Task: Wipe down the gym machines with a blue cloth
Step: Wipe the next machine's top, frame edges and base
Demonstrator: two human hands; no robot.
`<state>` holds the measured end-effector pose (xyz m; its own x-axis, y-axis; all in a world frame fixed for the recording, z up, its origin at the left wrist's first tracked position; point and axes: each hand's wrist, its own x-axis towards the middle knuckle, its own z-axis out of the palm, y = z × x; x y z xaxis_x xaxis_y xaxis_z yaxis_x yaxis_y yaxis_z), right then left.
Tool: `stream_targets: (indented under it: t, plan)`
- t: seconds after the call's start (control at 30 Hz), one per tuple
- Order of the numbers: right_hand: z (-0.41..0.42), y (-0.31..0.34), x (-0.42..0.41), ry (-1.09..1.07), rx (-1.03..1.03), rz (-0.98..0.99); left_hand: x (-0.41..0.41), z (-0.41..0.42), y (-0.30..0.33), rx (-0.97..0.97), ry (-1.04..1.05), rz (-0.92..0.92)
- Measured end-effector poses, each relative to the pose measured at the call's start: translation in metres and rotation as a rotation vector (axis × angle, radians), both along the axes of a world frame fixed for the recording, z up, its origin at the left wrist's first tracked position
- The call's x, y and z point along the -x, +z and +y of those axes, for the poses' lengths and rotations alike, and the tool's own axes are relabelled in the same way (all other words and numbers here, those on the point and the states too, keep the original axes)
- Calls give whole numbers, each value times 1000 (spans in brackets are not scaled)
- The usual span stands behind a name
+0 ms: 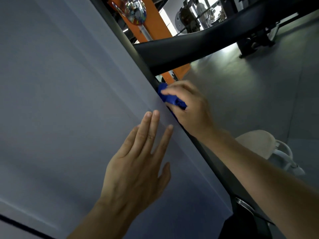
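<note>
At machine edge [174,116]: bunched blue cloth [170,98], right hand [189,107] gripping.

A gym: black machine frames [189,47], an orange upright [155,28] and a smooth grey floor [241,80]

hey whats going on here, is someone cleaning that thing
Yes. A person is wiping a gym machine. The right hand holds a bunched blue cloth in its grip and presses it against the dark edge strip beside a large grey panel. The left hand rests flat on that panel, fingers straight. A black padded arm crosses above.
</note>
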<state>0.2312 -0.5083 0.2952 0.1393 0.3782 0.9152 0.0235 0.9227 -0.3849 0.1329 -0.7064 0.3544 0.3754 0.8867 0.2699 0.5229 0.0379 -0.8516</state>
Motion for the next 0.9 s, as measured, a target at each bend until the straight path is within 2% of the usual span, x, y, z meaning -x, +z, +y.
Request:
stream_targets:
  t: [0.07, 0.17, 0.43, 0.53, 0.73, 0.9]
  plan:
    - [-1, 9, 0, 6, -2, 8, 2, -2, 9, 1, -3, 36]
    - [-5, -12, -2, -33, 30, -40, 4, -5, 18, -7, -8, 80]
    - [-4, -52, -12, 13, -10, -109, 6, -6, 51, -170, 55, 24]
    - [0, -33, -11, -34, -20, -115, 8, -6, 59, -124, 48, 26]
    - [5, 63, 2, -45, -134, 31, 12, -12, 72, -76, -1, 64]
    - [-3, 15, 1, -19, -4, -30, 15, -17, 90, -52, -13, 107]
